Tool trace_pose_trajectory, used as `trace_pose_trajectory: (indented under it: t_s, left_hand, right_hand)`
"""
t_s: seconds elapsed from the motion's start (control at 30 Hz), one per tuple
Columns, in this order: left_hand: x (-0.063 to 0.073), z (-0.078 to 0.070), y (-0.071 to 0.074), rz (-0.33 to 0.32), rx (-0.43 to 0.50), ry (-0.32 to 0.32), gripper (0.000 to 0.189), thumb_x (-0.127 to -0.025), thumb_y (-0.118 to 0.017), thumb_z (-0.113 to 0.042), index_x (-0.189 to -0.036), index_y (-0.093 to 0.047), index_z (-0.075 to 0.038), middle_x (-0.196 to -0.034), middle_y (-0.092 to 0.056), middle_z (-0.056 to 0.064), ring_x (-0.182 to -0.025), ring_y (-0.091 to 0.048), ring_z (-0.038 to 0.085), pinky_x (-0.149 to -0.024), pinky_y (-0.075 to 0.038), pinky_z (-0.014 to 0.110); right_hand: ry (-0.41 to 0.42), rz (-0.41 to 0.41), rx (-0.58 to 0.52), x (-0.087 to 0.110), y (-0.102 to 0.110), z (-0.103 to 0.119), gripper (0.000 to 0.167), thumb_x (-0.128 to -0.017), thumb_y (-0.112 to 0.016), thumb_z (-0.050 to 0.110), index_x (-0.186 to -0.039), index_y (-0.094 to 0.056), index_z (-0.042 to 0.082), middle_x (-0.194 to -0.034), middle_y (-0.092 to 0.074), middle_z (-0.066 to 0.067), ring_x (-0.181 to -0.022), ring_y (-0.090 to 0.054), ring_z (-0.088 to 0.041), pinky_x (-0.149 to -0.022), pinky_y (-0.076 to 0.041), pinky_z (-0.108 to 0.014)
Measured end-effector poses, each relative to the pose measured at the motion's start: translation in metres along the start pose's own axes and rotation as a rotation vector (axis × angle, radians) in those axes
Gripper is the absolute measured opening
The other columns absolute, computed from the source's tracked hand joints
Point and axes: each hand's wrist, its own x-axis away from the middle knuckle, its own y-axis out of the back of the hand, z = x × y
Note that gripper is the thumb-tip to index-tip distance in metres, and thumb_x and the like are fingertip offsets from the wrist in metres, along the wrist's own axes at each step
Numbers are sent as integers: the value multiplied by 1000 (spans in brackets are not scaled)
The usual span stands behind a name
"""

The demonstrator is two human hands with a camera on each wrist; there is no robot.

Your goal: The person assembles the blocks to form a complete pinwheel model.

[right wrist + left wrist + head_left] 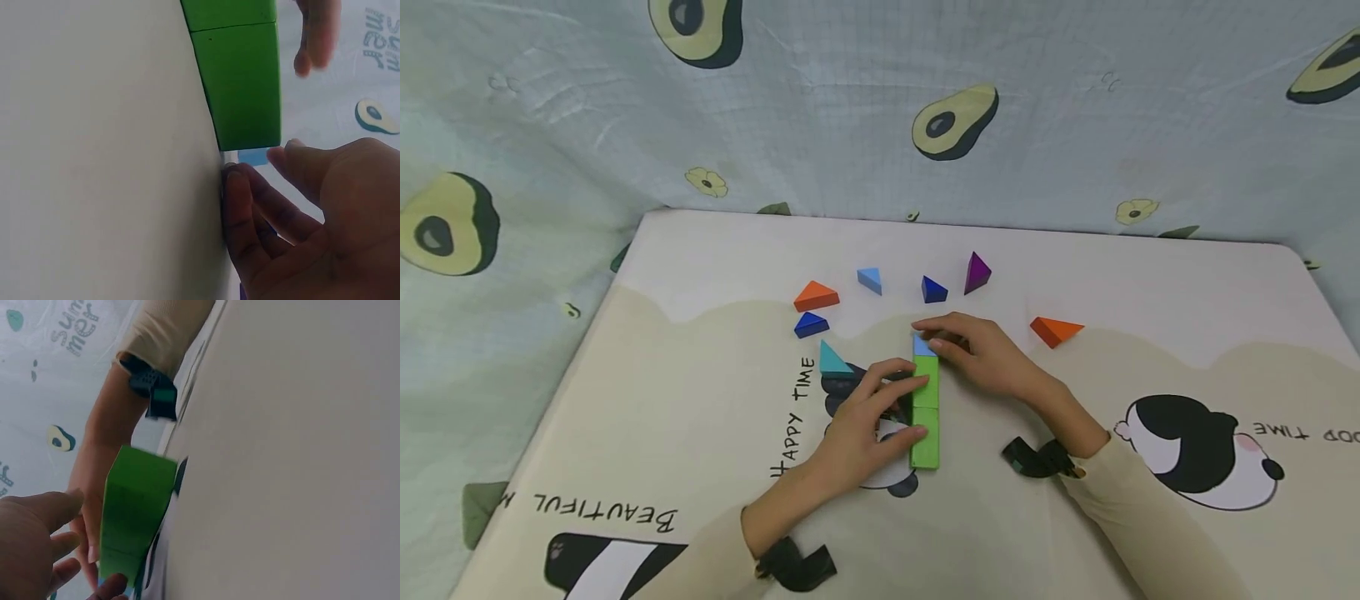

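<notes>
Two green blocks (926, 433) lie end to end in a row on the table, with a light blue triangular block (922, 346) at their far end. My right hand (981, 354) pinches this blue block between thumb and fingers, which partly hide it in the right wrist view. From the left, my left hand (865, 417) reaches over the row, fingers spread and fingertips right at the green blocks. The left wrist view shows the green blocks (134, 500) close beside the thumb. A teal triangular block (833, 360) lies beyond the left hand.
Beyond the hands lie an orange block (816, 297), a dark blue one (811, 325), another light blue one (870, 280), a second dark blue one (934, 290) and a purple one (977, 273). Another orange block (1057, 332) sits to the right. A hanging avocado-print cloth (842, 125) borders the table.
</notes>
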Motion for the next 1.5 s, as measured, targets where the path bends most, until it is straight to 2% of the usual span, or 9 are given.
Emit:
trace_pose_trajectory:
  t_s: [0.17, 0.33, 0.57, 0.7, 0.97, 1.17, 1.23, 1.33, 1.5]
  left_hand:
    - [-8, 2, 3, 35, -102, -17, 55, -88, -71, -22, -138, -50, -9, -147, -37, 2, -132, -38, 15, -103, -37, 36]
    - [-11, 4, 1, 46, -170, -13, 56, -90, -69, -26, -140, -49, -9, -148, -36, 0, -134, -35, 15, -104, -35, 37]
    - [-11, 8, -2, 28, -173, -24, 60, -89, -69, -25, -142, -46, -9, -150, -35, 1, -129, -41, 17, -101, -38, 35]
    - [-11, 10, -3, 24, -166, -26, 61, -89, -69, -25, -142, -45, -9, -150, -35, 0, -129, -40, 17, -101, -38, 35]
    - [-11, 13, -4, 28, -157, -25, 60, -90, -68, -26, -142, -45, -7, -149, -37, 1, -129, -40, 15, -100, -38, 34]
    - [-12, 14, -5, 30, -170, -44, 59, -90, -68, -26, -141, -46, -7, -148, -38, 2, -125, -42, 17, -100, -38, 37]
    - [-12, 14, -5, 30, -171, -42, 58, -90, -68, -26, -141, -46, -7, -148, -38, 1, -127, -41, 17, -101, -37, 38]
    - [-13, 14, -4, 34, -172, -33, 58, -90, -67, -27, -141, -47, -8, -148, -38, 0, -128, -40, 16, -101, -37, 36]
    - [-12, 13, -4, 37, -171, -26, 58, -90, -67, -27, -141, -46, -8, -149, -37, 0, -118, -45, 16, -96, -40, 33]
  right_hand:
    - [-16, -28, 11, 4, 3, 2, 32, -97, -57, 15, -129, -60, 14, -116, -64, -1, -91, -61, -14, -81, -49, -35]
    - [-21, -70, 19, 11, 13, 5, 30, -97, -58, 16, -127, -62, 17, -112, -65, 0, -81, -61, -11, -75, -50, -33]
    - [-24, -164, 30, 32, 25, -4, 27, -98, -56, 19, -123, -65, 16, -109, -66, -1, -76, -62, -14, -72, -49, -30]
    - [-25, -213, 50, 43, 31, -9, 25, -98, -56, 19, -120, -67, 15, -109, -66, 4, -80, -59, -10, -72, -47, -24]
    - [6, -371, 78, 66, 51, -21, 23, -94, -61, 6, -114, -70, 12, -98, -66, -2, -77, -52, -7, -66, -42, -17]
    - [-70, -482, 117, 85, 67, -31, 26, -91, -64, 3, -115, -70, 12, -102, -65, -1, -86, -52, -4, -68, -41, -13]
    - [-103, -512, 142, 91, 71, -36, 26, -90, -65, 4, -115, -70, 13, -97, -62, -1, -82, -51, -5, -64, -40, -13]
    - [-124, -562, 195, 101, 74, -63, 27, -91, -67, 13, -116, -70, 22, -90, -56, 5, -71, -48, -7, -55, -37, -16]
    - [-258, -570, 162, 109, 77, -68, 30, -91, -67, 22, -121, -67, 21, -90, -47, 2, -66, -41, -11, -49, -32, -24]
